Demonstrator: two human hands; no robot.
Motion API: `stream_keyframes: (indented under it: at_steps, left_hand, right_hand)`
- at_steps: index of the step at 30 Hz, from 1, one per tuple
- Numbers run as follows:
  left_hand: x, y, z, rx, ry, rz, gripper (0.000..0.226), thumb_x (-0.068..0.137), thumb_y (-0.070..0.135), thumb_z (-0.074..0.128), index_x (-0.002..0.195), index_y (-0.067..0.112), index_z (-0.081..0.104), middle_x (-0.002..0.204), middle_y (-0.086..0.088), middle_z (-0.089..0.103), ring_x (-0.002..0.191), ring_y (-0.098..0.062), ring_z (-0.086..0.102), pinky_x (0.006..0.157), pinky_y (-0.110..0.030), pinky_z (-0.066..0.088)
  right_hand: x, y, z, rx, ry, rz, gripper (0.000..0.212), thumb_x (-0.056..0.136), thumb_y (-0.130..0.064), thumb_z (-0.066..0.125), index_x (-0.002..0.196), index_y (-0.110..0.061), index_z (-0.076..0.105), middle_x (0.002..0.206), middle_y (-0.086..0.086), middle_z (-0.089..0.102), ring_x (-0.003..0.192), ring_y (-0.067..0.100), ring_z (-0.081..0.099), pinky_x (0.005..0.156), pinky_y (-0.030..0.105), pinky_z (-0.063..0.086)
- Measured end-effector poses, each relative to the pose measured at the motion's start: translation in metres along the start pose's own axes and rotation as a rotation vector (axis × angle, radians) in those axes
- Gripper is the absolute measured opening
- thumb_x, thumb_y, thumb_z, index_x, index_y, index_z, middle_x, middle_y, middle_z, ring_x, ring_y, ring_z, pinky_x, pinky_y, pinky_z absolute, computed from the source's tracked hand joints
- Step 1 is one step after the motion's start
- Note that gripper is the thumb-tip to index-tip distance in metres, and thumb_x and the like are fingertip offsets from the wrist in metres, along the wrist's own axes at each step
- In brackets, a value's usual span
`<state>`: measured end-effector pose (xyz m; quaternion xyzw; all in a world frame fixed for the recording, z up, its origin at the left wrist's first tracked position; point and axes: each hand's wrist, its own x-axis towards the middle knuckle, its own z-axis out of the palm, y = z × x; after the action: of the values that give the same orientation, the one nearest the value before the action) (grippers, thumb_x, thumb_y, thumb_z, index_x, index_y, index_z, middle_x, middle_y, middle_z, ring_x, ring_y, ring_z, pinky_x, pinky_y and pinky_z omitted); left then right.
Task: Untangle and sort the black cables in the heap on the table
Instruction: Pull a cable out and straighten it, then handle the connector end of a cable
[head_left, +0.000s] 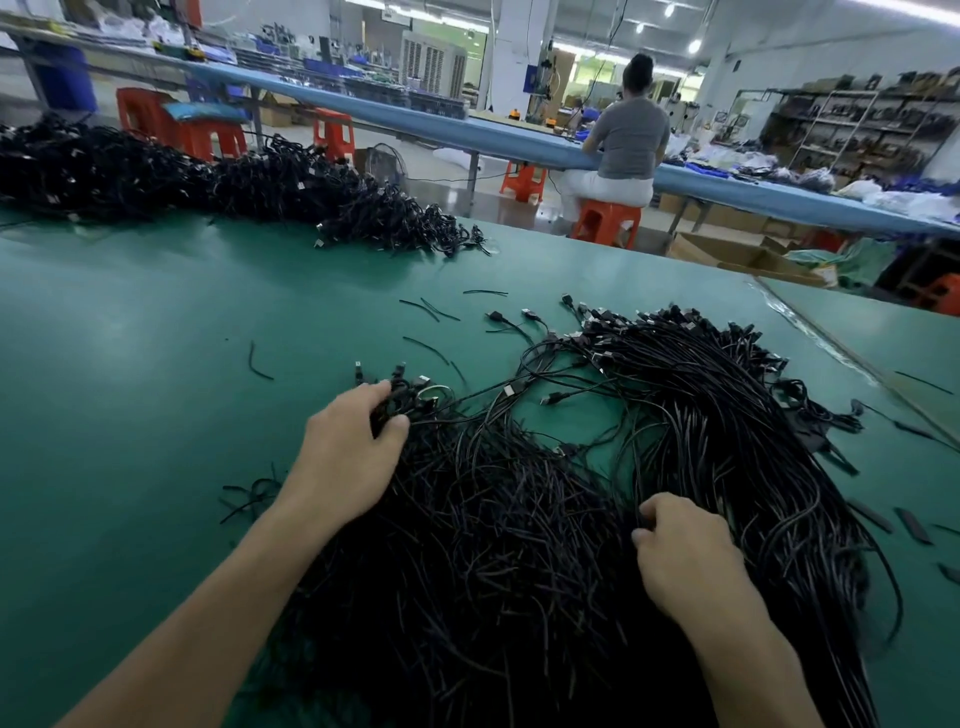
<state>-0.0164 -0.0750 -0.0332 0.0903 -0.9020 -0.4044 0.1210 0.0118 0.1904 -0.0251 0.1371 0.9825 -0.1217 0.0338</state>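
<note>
While our left hand is pinching a clump of connector ends at the heap's ten o'clock edge, our right hand, fingers curled around strands at five o'clock, is anchoring the black cable heap; we are judging slow, straight pulls best

Black cables heaped on the green table, silver-tipped plugs glinting; beyond the table, orange stools, a blue bench, grey shirt.
</note>
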Motion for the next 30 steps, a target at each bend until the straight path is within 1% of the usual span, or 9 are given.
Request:
stream_keyframes:
  at_steps: [4, 7, 9, 11, 15, 19, 22, 27, 30]
  left_hand:
    - [-0.001, 0.002, 0.004, 0.183, -0.208, -0.003, 0.070, 0.101, 0.042, 0.048, 0.157, 0.012, 0.020, 0.166, -0.007, 0.012, 0.152, -0.027, 0.012, 0.121, -0.039, 0.014]
    - [-0.004, 0.004, 0.006, 0.218, -0.201, -0.036, 0.076, 0.098, 0.051, 0.047, 0.158, 0.016, 0.017, 0.167, -0.007, 0.002, 0.151, -0.030, 0.007, 0.120, -0.043, 0.015]
    - [-0.005, 0.005, 0.005, 0.223, -0.129, -0.024, 0.073, 0.098, 0.050, 0.048, 0.157, 0.017, 0.022, 0.166, -0.009, 0.001, 0.151, -0.031, 0.006, 0.119, -0.046, 0.017]
    - [-0.006, 0.006, 0.003, 0.244, -0.022, 0.024, 0.064, 0.098, 0.044, 0.050, 0.155, 0.019, 0.031, 0.165, -0.009, 0.008, 0.149, -0.031, 0.012, 0.117, -0.048, 0.023]
    - [-0.011, 0.013, 0.000, 0.249, 0.087, 0.117, 0.050, 0.095, 0.039, 0.055, 0.142, 0.021, 0.053, 0.156, -0.005, 0.036, 0.141, -0.028, 0.032, 0.114, -0.048, 0.030]
    - [-0.015, 0.021, 0.002, 0.127, 0.137, 0.248, 0.033, 0.093, 0.031, 0.061, 0.124, 0.021, 0.068, 0.137, 0.002, 0.055, 0.128, -0.021, 0.046, 0.109, -0.034, 0.031]
    - [-0.020, 0.029, 0.002, 0.009, 0.161, 0.346, 0.020, 0.092, 0.026, 0.063, 0.109, 0.022, 0.073, 0.115, 0.010, 0.062, 0.113, -0.011, 0.053, 0.101, -0.022, 0.034]
    - [-0.031, 0.044, 0.001, -0.159, 0.052, 0.420, 0.016, 0.090, 0.024, 0.067, 0.105, 0.028, 0.073, 0.098, 0.020, 0.067, 0.097, 0.004, 0.060, 0.086, -0.008, 0.041]
    - [-0.038, 0.051, -0.002, -0.140, -0.100, 0.503, 0.035, 0.087, 0.030, 0.072, 0.120, 0.038, 0.065, 0.098, 0.022, 0.066, 0.101, 0.004, 0.059, 0.088, -0.015, 0.043]
  right_hand:
    - [-0.002, 0.001, -0.001, 0.001, 0.018, 0.039, 0.018, 0.100, -0.022, 0.053, 0.115, -0.013, 0.056, 0.079, -0.003, 0.040, 0.063, 0.013, 0.043, 0.066, 0.033, 0.049]
    - [-0.003, 0.001, -0.003, 0.030, 0.011, 0.054, 0.019, 0.099, -0.018, 0.053, 0.117, -0.013, 0.057, 0.078, -0.003, 0.039, 0.066, 0.015, 0.050, 0.057, 0.031, 0.046]
    - [-0.002, 0.003, -0.004, 0.057, 0.004, 0.062, 0.020, 0.099, -0.016, 0.052, 0.118, -0.010, 0.058, 0.079, 0.000, 0.043, 0.075, 0.023, 0.059, 0.064, 0.037, 0.053]
    - [0.000, 0.006, -0.005, 0.105, -0.007, 0.072, 0.020, 0.099, -0.014, 0.050, 0.116, -0.007, 0.059, 0.084, 0.005, 0.051, 0.077, 0.027, 0.061, 0.064, 0.038, 0.051]
    - [0.005, 0.012, -0.011, 0.226, 0.008, 0.033, 0.022, 0.102, -0.010, 0.043, 0.093, -0.006, 0.062, 0.079, 0.010, 0.063, 0.057, 0.021, 0.050, 0.051, 0.026, 0.038]
    - [0.003, 0.010, -0.022, 0.464, 0.047, 0.029, 0.025, 0.104, -0.009, 0.039, 0.092, -0.017, 0.060, 0.089, 0.004, 0.063, 0.068, 0.018, 0.062, 0.053, 0.026, 0.050]
    - [0.000, 0.007, -0.028, 0.549, 0.034, -0.002, 0.028, 0.104, -0.012, 0.040, 0.088, -0.024, 0.059, 0.083, -0.001, 0.062, 0.064, 0.014, 0.054, 0.052, 0.027, 0.042]
    - [-0.018, -0.015, -0.046, 0.738, 0.083, -0.130, 0.034, 0.100, -0.017, 0.043, 0.074, -0.022, 0.064, 0.048, -0.013, 0.049, 0.051, 0.010, 0.040, 0.054, 0.030, 0.031]
    - [-0.052, -0.042, -0.060, 0.760, 0.052, -0.349, 0.033, 0.091, -0.029, 0.043, 0.064, -0.021, 0.060, 0.040, -0.013, 0.041, 0.041, 0.004, 0.032, 0.051, 0.029, 0.029]
